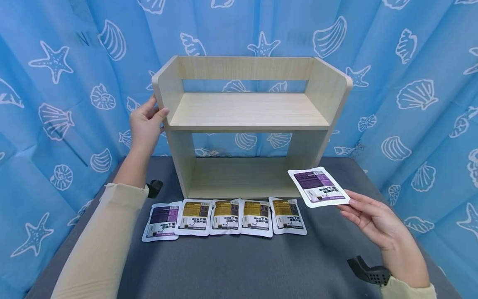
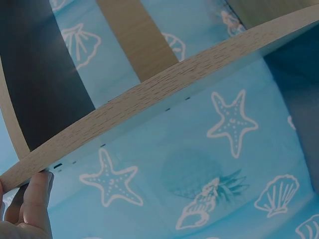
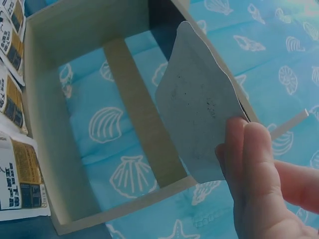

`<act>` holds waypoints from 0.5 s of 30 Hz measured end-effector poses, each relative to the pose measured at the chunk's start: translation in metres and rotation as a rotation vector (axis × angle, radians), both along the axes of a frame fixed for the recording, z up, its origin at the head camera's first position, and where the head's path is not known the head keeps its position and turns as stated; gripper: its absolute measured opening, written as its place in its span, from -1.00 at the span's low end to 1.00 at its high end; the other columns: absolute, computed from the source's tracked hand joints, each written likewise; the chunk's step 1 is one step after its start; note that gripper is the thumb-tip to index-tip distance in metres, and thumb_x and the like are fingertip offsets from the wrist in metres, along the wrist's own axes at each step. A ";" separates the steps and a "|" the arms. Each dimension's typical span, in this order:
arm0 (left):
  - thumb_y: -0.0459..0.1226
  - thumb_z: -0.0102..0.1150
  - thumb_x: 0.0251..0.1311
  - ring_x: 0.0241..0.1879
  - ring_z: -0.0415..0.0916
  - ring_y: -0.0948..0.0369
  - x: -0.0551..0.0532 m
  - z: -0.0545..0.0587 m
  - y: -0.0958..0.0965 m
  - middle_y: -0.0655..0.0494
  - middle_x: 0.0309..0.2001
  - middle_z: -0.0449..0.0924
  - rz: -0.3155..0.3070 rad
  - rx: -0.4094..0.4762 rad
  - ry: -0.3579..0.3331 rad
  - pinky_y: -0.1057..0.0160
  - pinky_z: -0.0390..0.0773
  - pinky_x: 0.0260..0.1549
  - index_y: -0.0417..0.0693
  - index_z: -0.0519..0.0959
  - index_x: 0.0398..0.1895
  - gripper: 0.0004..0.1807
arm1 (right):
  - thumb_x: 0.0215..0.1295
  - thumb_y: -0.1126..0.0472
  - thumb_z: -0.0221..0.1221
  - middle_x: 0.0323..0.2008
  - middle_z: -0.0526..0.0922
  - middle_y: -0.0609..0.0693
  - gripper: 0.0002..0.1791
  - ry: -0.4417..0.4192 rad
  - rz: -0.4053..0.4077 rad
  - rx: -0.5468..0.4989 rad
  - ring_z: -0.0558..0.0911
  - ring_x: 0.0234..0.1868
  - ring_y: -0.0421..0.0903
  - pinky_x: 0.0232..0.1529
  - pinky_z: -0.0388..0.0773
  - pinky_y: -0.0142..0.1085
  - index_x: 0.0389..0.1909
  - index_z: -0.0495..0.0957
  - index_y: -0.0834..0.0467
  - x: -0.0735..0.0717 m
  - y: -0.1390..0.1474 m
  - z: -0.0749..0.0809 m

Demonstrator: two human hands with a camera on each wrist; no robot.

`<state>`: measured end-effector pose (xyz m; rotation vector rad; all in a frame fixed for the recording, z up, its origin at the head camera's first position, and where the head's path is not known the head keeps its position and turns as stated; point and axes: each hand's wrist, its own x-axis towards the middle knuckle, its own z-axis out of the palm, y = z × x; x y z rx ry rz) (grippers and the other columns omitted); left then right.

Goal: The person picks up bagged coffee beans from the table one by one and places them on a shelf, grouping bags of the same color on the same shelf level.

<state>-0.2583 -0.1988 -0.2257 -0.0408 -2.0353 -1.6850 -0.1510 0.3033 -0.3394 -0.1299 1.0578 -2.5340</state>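
My left hand (image 1: 146, 123) grips the left side panel of a pale wooden two-tier shelf (image 1: 250, 110), thumb at the front edge. In the left wrist view, fingers (image 2: 36, 204) touch that panel's edge. My right hand (image 1: 381, 224) pinches a white-edged purple pouch (image 1: 319, 187) by its lower right corner, held off the table to the right of the shelf's lower front. The right wrist view shows the pouch's plain back (image 3: 199, 104). Before the shelf lie a purple pouch (image 1: 162, 222) and several gold-brown pouches (image 1: 225, 216) in a row.
Both shelf tiers face me, the lower board (image 1: 239, 178) close behind the row of pouches. A dark grey cloth (image 1: 231, 265) covers the table. Blue curtains (image 1: 422, 104) with white shells and starfish hang behind and at both sides. Black straps sit near both wrists.
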 end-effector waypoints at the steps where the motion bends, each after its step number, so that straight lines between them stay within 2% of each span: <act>1: -0.23 0.16 0.32 0.23 0.43 0.11 0.000 0.000 0.000 -0.02 0.33 0.39 -0.001 -0.001 0.001 0.05 0.54 0.01 0.15 0.30 0.41 -0.41 | 0.51 0.48 -0.22 -0.08 0.67 0.24 -0.57 0.001 0.003 0.002 0.69 -0.08 0.07 -0.03 0.61 -0.20 -0.04 0.66 0.28 -0.001 -0.001 0.001; 15: -0.21 0.17 0.32 0.23 0.43 0.11 0.000 0.000 0.000 -0.02 0.33 0.39 0.002 -0.005 0.003 0.05 0.54 0.02 0.16 0.30 0.41 -0.41 | 0.50 0.49 -0.23 -0.05 0.66 0.25 -0.58 0.045 0.037 -0.011 0.69 -0.06 0.08 -0.03 0.60 -0.20 0.00 0.64 0.30 -0.002 -0.007 0.010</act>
